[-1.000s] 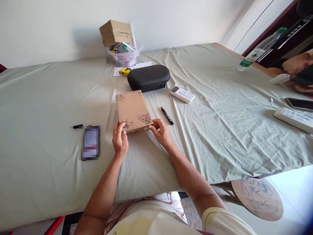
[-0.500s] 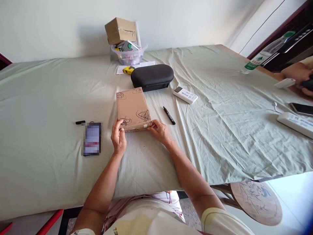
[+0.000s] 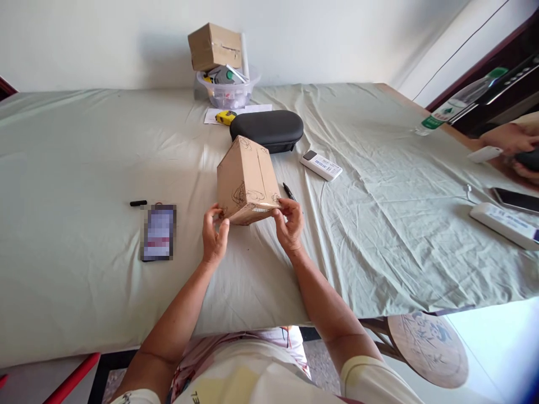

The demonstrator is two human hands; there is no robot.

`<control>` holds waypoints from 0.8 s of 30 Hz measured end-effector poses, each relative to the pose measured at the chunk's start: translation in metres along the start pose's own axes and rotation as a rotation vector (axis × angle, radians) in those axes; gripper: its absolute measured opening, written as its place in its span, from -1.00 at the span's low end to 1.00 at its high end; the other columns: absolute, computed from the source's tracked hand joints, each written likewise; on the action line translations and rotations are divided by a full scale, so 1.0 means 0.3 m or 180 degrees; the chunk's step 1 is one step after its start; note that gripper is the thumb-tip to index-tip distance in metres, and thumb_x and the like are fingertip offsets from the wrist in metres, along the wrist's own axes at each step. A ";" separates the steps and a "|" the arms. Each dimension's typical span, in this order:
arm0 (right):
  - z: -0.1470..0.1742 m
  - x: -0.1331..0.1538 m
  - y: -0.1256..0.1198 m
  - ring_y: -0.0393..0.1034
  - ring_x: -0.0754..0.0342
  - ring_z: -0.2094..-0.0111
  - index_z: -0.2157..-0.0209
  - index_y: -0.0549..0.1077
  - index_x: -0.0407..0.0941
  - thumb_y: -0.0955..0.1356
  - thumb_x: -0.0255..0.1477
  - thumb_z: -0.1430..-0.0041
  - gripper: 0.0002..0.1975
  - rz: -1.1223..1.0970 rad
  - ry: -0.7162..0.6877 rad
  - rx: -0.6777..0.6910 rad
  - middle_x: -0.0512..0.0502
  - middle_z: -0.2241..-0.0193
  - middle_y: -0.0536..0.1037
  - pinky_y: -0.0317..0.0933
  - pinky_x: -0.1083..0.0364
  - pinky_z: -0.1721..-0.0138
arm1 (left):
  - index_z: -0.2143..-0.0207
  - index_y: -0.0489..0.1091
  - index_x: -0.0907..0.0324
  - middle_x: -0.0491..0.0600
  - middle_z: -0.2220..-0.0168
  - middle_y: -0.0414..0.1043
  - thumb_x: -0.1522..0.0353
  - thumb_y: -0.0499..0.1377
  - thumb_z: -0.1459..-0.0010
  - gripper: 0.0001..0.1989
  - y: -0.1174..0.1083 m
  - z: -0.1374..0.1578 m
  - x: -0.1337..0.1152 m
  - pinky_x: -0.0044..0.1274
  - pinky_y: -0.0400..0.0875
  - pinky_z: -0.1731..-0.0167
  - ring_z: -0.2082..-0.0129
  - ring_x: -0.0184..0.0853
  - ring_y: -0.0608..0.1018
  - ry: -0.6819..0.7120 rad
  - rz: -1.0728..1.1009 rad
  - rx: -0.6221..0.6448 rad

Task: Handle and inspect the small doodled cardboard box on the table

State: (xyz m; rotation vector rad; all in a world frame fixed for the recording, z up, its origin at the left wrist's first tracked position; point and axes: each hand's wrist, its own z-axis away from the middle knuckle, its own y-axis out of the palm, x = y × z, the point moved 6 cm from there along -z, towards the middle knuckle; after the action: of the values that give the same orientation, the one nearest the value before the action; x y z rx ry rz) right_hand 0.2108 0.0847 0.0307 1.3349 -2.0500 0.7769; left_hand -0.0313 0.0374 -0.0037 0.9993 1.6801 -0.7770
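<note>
A brown cardboard box (image 3: 248,179) with black scribbles near its corners is tilted on its edge in front of me. My left hand (image 3: 215,233) grips its lower left corner between fingers and thumb. At the near right corner, my right hand (image 3: 289,223) pinches the box the same way. Shiny tape shows along the near edge. Just right of the box lies a black marker pen (image 3: 288,191), partly hidden by my right hand. Its black cap (image 3: 138,203) is on the cloth at the left, above a phone (image 3: 159,233) with a blurred screen.
Behind the box lies a black zip case (image 3: 267,129), beside a yellow tape measure (image 3: 225,117). A plastic basket (image 3: 229,95) holds things under another carton (image 3: 215,47). To the right are a white power bank-like device (image 3: 321,165), a bottle (image 3: 457,106) and another person's hands (image 3: 511,140).
Both hands have turned the box from lying flat to tilted on its edge, so another scribbled face with a seam now shows. My right hand has moved right, over the marker's end.
</note>
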 end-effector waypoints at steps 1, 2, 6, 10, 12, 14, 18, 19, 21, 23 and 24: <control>-0.001 0.005 -0.002 0.46 0.15 0.40 0.03 0.48 -0.04 0.39 -0.07 -0.40 -0.66 -0.0007 -0.0047 -0.0012 -0.06 0.26 0.57 0.46 0.11 0.34 | 0.08 0.43 0.13 0.20 -0.28 0.40 -0.08 0.22 -0.25 -0.51 0.001 0.004 -0.006 -0.26 0.39 -0.24 -0.30 -0.04 0.46 0.0058 -0.0135 0.0011; -0.002 0.011 -0.002 0.46 0.15 0.41 0.02 0.48 -0.04 0.39 -0.11 -0.41 -0.68 -0.0013 -0.0115 -0.0009 -0.05 0.27 0.56 0.46 0.11 0.34 | 0.14 0.43 0.13 0.20 -0.29 0.41 -0.11 0.21 -0.26 -0.51 0.001 0.006 -0.011 -0.23 0.35 -0.28 -0.33 -0.03 0.45 0.0111 -0.0252 0.0028; -0.003 0.045 0.004 0.44 0.16 0.42 -0.03 0.51 -0.03 0.36 -0.21 -0.45 -0.75 0.0014 -0.0405 0.0059 -0.05 0.28 0.57 0.45 0.11 0.34 | 0.11 0.44 0.12 0.18 -0.18 0.52 -0.20 0.12 -0.29 -0.42 0.002 0.002 -0.014 -0.22 0.40 -0.23 -0.21 -0.05 0.55 0.0112 -0.0368 0.0201; -0.001 0.069 0.018 0.46 0.13 0.39 -0.05 0.53 -0.02 0.35 -0.24 -0.46 -0.75 0.0030 -0.0501 0.0179 -0.05 0.30 0.56 0.49 0.10 0.33 | -0.03 0.45 0.15 0.16 -0.02 0.60 -0.29 0.02 -0.28 -0.26 0.003 -0.005 -0.006 -0.24 0.47 -0.13 -0.07 -0.06 0.62 0.0046 -0.0446 0.0348; 0.002 0.075 0.027 0.47 0.13 0.37 -0.07 0.53 -0.02 0.35 -0.26 -0.46 -0.75 -0.0078 -0.0508 0.0251 -0.05 0.30 0.54 0.50 0.10 0.32 | -0.04 0.45 0.16 0.15 0.00 0.60 -0.31 -0.01 -0.28 -0.23 0.004 -0.004 -0.008 -0.26 0.50 -0.09 -0.03 -0.08 0.63 0.0071 -0.0431 0.0381; 0.008 0.072 0.037 0.47 0.14 0.37 -0.10 0.50 0.00 0.37 -0.28 -0.45 -0.73 -0.0213 -0.0463 0.0340 -0.03 0.31 0.54 0.50 0.11 0.33 | -0.11 0.42 0.17 0.17 -0.04 0.59 -0.32 -0.03 -0.28 -0.19 0.006 0.001 -0.020 -0.29 0.52 -0.08 -0.05 -0.08 0.63 0.0198 -0.0339 0.0373; 0.025 0.053 0.069 0.44 0.17 0.42 -0.14 0.43 0.01 0.37 -0.31 -0.42 -0.69 -0.0297 -0.0310 0.0695 0.06 0.38 0.52 0.47 0.13 0.34 | -0.32 0.27 0.20 0.26 -0.25 0.47 -0.26 0.08 -0.28 -0.14 0.012 0.008 -0.050 -0.31 0.51 -0.15 -0.20 -0.07 0.58 0.0507 -0.0303 0.0284; 0.029 0.044 0.078 0.42 0.17 0.43 -0.12 0.42 0.00 0.38 -0.31 -0.40 -0.70 -0.0270 -0.0233 0.0812 0.07 0.39 0.52 0.45 0.13 0.33 | -0.33 0.25 0.20 0.27 -0.26 0.46 -0.22 0.12 -0.30 -0.16 0.013 0.008 -0.050 -0.32 0.52 -0.15 -0.19 -0.08 0.59 0.0494 -0.0370 0.0252; 0.037 0.020 0.097 0.39 0.17 0.45 -0.03 0.42 -0.02 0.40 -0.29 -0.36 -0.74 -0.0185 0.0041 0.1082 0.09 0.42 0.51 0.42 0.12 0.33 | -0.31 0.27 0.21 0.28 -0.23 0.49 -0.15 0.14 -0.33 -0.24 0.013 0.004 -0.042 -0.35 0.56 -0.09 -0.12 -0.12 0.63 0.0406 -0.0503 0.0198; 0.047 -0.010 0.117 0.36 0.17 0.46 0.09 0.41 -0.04 0.44 -0.28 -0.30 -0.78 -0.0022 0.0412 0.1415 0.10 0.44 0.49 0.35 0.13 0.35 | -0.26 0.30 0.20 0.25 -0.18 0.53 -0.13 0.13 -0.36 -0.31 0.010 0.001 -0.033 -0.36 0.59 -0.04 -0.07 -0.14 0.66 0.0365 -0.0570 0.0149; 0.053 -0.025 0.127 0.35 0.16 0.46 0.16 0.40 -0.04 0.45 -0.28 -0.27 -0.78 0.0103 0.0575 0.1589 0.09 0.45 0.49 0.31 0.14 0.36 | -0.24 0.31 0.19 0.25 -0.16 0.55 -0.13 0.12 -0.36 -0.32 0.008 0.000 -0.030 -0.36 0.59 -0.03 -0.06 -0.14 0.67 0.0374 -0.0588 0.0121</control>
State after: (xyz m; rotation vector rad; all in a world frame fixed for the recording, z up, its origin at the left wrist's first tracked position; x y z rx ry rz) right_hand 0.1757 0.0904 0.0083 1.4232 -1.8033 1.4373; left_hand -0.0277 0.0361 0.0048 0.9402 1.8850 -0.8880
